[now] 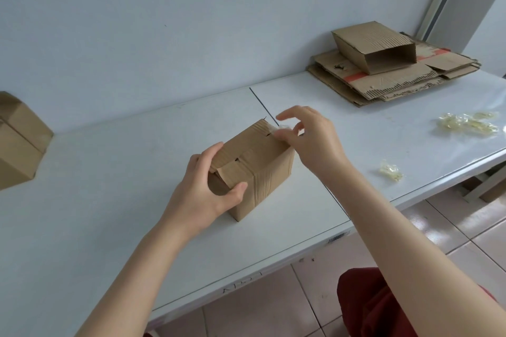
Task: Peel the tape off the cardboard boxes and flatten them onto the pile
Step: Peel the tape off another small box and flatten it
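A small brown cardboard box (pixel 262 172) stands on the white table (pixel 115 200) in the middle of the view. My left hand (pixel 208 186) grips its near left corner, thumb on the front face and fingers curled over the top flap. At the box's far right top edge my right hand (pixel 309 142) pinches a strip of clear tape (pixel 280 128) between thumb and fingers. The pile of flattened cardboard (pixel 388 76) lies at the back right, with a half-collapsed box (pixel 375 46) on top of it.
Another taped box (pixel 19 142) stands at the far left edge. Crumpled clear tape lies on the right of the table in a larger heap (pixel 468 124) and a small wad (pixel 391 171). A wall runs behind the table. Tiled floor lies below the front edge.
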